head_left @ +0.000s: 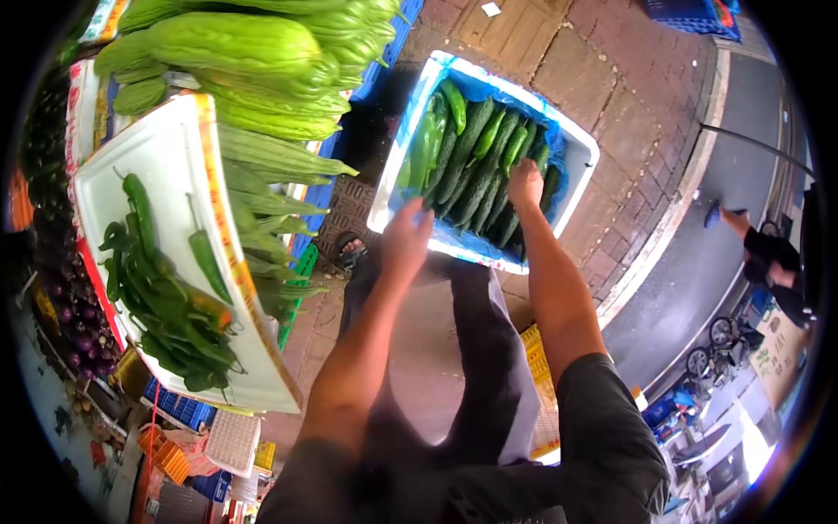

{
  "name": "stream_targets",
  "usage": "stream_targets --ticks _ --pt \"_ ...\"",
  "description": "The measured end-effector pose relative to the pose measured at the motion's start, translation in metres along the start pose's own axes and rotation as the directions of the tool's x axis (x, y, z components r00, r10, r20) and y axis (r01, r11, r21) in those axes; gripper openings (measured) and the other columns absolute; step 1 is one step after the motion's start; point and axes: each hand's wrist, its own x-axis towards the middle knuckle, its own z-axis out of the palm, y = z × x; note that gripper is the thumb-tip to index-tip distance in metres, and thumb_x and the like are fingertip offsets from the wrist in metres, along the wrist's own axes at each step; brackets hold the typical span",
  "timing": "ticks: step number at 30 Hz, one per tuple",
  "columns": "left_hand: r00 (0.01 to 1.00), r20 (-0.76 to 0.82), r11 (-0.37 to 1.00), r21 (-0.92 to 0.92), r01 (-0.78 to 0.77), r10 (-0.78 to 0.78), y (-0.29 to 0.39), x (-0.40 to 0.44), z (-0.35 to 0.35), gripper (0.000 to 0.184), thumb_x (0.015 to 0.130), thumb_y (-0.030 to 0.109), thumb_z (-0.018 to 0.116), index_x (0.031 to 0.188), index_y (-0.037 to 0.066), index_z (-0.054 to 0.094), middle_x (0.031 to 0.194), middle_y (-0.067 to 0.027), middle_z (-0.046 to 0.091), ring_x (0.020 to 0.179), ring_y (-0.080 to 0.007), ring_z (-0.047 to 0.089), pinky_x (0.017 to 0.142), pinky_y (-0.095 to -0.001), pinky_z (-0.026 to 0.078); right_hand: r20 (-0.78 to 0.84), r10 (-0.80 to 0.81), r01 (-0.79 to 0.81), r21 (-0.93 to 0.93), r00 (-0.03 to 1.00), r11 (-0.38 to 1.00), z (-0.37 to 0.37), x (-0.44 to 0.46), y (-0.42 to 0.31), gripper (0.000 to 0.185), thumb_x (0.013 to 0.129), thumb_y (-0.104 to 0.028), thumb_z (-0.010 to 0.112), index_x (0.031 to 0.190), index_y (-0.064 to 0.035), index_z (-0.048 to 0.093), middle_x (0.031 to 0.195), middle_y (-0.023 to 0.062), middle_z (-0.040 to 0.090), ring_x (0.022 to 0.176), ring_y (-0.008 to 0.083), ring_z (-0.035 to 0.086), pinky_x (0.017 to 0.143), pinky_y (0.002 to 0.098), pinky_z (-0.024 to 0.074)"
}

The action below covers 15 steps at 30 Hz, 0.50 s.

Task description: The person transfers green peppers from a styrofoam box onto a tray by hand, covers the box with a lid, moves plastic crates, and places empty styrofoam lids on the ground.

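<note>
Eggplants (78,323) first, dark and glossy, packed along the far left. Next to them comes a white tray (105,179), set at a slant, with green chili peppers (166,306) heaped from its middle down to its bottom edge; one long chili (209,265) lies apart, close to the right edge. Behind and beside that tray, pale green gourds (236,48) pile up at the top, ridged luffas (271,148) poking their tips out to the right below them.

Now the left hand (408,236), blurred, right at the near-left corner of a white foam box (572,179). Fingers bent inward, and whether they grip anything I cannot tell. Inside the box, blue plastic sheeting (559,131) lines the walls, and dark cucumbers (471,179) lie side by side, filling the floor. Lighter green peppers (454,105) sit among and on top of them, one up by the far-left corner, others in the middle and along the left edge.

And the right hand (525,185), over the box's right half! Fingers curled down at the end of a green pepper; a firm grasp cannot be made out. Below that arm, a yellow crate (539,384); farther right, a passer-by (772,266) on the road (676,253).
</note>
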Motion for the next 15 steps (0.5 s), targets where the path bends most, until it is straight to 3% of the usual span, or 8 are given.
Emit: stream_targets --ticks 3,4,6,9,12,15 --pt "0.982 -0.167 0.966 0.256 -0.044 0.089 -0.011 0.054 0.035 0.045 0.087 0.019 0.065 0.125 -0.004 0.055 0.117 -0.0267 0.062 0.107 -0.0397 0.06 0.093 -0.0415 0.047 -0.003 0.067 -0.067 -0.122 0.998 0.99 0.024 0.02 0.006 0.033 0.087 -0.025 0.054 0.105 0.0019 0.053 0.107 0.0276 0.061 0.093 0.0448 0.063 0.082 0.0504 0.0522" --pt "0.97 -0.223 0.973 0.229 -0.04 0.092 0.001 0.063 0.036 0.047 0.086 0.018 0.066 0.125 -0.006 0.054 0.117 -0.0272 0.061 0.109 -0.0402 0.059 0.093 -0.0439 0.047 -0.009 0.113 -0.113 -0.137 0.994 0.984 0.02 0.021 -0.004 0.031 0.087 -0.024 0.054 0.105 0.0014 0.051 0.109 0.0274 0.06 0.092 0.0444 0.064 0.081 0.0509 0.0528" --pt "0.922 -0.293 0.909 0.4 -0.122 0.252 -0.009 0.071 0.055 0.051 0.083 0.018 0.069 0.124 -0.007 0.052 0.118 -0.0272 0.06 0.107 -0.0414 0.058 0.093 -0.0458 0.046 -0.011 0.142 -0.142 -0.163 0.99 0.976 0.019 0.02 -0.015 0.029 0.087 -0.022 0.054 0.104 0.0003 0.049 0.11 0.0267 0.059 0.092 0.0432 0.064 0.079 0.0511 0.0537" --pt "0.932 -0.315 0.882 0.471 -0.008 0.177 -0.005 0.07 0.069 0.055 0.08 0.02 0.072 0.125 -0.005 0.052 0.116 -0.025 0.06 0.106 -0.0426 0.057 0.091 -0.0491 0.045 -0.006 0.112 -0.111 -0.213 0.994 0.971 0.014 0.021 -0.024 0.022 0.088 -0.02 0.05 0.101 -0.002 0.049 0.106 0.0249 0.06 0.09 0.0407 0.065 0.076 0.0499 0.0546" --pt "0.924 -0.382 0.817 0.537 0.212 0.011 0.013 0.079 0.081 0.058 0.077 0.02 0.074 0.125 -0.004 0.051 0.114 -0.0228 0.059 0.105 -0.0428 0.055 0.089 -0.0505 0.045 0.051 0.091 -0.073 -0.281 0.995 0.957 0.024 0.017 -0.025 0.022 0.088 -0.017 0.048 0.105 -0.0026 0.047 0.102 0.0217 0.064 0.09 0.0381 0.066 0.078 0.0469 0.054" --pt "0.898 -0.439 0.833 0.508 0.217 0.034 0.002 0.087 0.093 0.063 0.073 0.024 0.078 0.124 -0.003 0.051 0.114 -0.0224 0.057 0.105 -0.0418 0.053 0.088 -0.0516 0.043 0.088 0.142 -0.117 -0.247 0.986 0.962 0.017 0.02 -0.029 0.03 0.084 -0.021 0.054 0.106 -0.0021 0.045 0.102 0.0221 0.066 0.093 0.037 0.066 0.083 0.046 0.051"
